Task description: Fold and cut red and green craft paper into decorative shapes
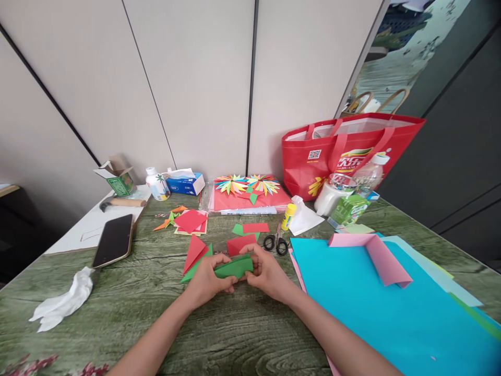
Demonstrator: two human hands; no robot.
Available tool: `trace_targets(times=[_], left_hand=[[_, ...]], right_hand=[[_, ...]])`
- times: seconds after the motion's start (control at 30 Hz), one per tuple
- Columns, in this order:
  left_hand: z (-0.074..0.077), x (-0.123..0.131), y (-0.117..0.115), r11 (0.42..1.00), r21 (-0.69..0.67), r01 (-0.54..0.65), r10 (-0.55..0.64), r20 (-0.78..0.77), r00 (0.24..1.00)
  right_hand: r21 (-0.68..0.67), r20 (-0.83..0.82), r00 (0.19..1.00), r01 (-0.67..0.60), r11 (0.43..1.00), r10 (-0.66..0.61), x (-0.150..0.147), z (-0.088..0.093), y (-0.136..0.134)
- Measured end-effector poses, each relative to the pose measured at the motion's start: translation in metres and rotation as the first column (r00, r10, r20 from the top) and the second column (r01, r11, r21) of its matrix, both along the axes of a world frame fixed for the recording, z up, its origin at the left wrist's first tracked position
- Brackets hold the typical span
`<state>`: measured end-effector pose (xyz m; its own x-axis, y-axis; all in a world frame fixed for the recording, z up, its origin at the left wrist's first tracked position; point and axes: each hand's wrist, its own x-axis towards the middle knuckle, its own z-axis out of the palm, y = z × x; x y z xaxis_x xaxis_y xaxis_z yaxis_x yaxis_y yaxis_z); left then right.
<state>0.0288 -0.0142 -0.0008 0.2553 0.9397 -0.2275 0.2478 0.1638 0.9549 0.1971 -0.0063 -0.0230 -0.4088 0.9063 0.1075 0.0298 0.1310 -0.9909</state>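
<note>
A green folded paper (235,268) lies directly between the fingers of both hands, raised in front of the wearer over the wood-grain surface (238,339). Its long axis runs crosswise from the left fingers to the right ones, tilted up slightly toward the right. Neither hand is nearer, as both touch it: the left hand (205,279) pinches its left end, thumb along the near side and index finger over the top, while the right hand (270,277) pinches its right end, index finger above and thumb below. How the right hand's remaining fingers sit behind the paper is hard to tell.

Just beyond the left fingers, a red folded triangle (194,253) rests partly over a green paper piece (200,262). A red folded paper (240,245) lies immediately past the held piece, with a red strip (255,227) farther off. Black-handled scissors (281,245) lie beyond and to the right of the right fingers, and a yellow glue stick (288,217) stands behind them. A blue sheet (348,292) spreads to the right of the right fingers, partly behind that forearm, bearing a pink folded strip (385,261).
</note>
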Motion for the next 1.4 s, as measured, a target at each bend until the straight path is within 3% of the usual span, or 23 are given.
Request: trace_targets(times=[0.33, 0.63, 0.87, 1.03, 1.17, 1.4], left_hand=[[-0.001, -0.001, 0.002, 0.999, 0.018, -0.029, 0.029, -0.039, 0.999], [0.000, -0.001, 0.003, 0.999, -0.021, -0.044, 0.043, -0.027, 0.999], [0.003, -0.001, 0.002, 0.998, 0.004, -0.061, 0.061, -0.054, 0.997], [0.005, 0.004, -0.001, 0.996, 0.072, -0.054, 0.061, -0.101, 0.993], [-0.002, 0.005, -0.001, 0.984, 0.151, -0.093, 0.107, -0.088, 0.990], [-0.005, 0.007, 0.001, 0.988, 0.023, -0.155, 0.153, 0.085, 0.985]], right_hand=[[0.061, -0.002, 1.000, 0.009, 0.998, -0.009, 0.001, -0.001, 0.003], [0.362, 0.267, 0.957, 0.013, 0.932, -0.117, 0.008, -0.005, 0.006], [0.156, 0.033, 0.997, 0.060, 0.986, -0.066, 0.004, 0.010, 0.000], [0.152, 0.145, 0.979, 0.122, 0.981, -0.144, -0.002, 0.006, -0.004], [0.170, 0.159, 0.967, 0.171, 0.971, -0.198, -0.001, 0.001, 0.000], [0.150, 0.129, 0.972, 0.175, 0.973, -0.195, 0.003, 0.002, 0.005]])
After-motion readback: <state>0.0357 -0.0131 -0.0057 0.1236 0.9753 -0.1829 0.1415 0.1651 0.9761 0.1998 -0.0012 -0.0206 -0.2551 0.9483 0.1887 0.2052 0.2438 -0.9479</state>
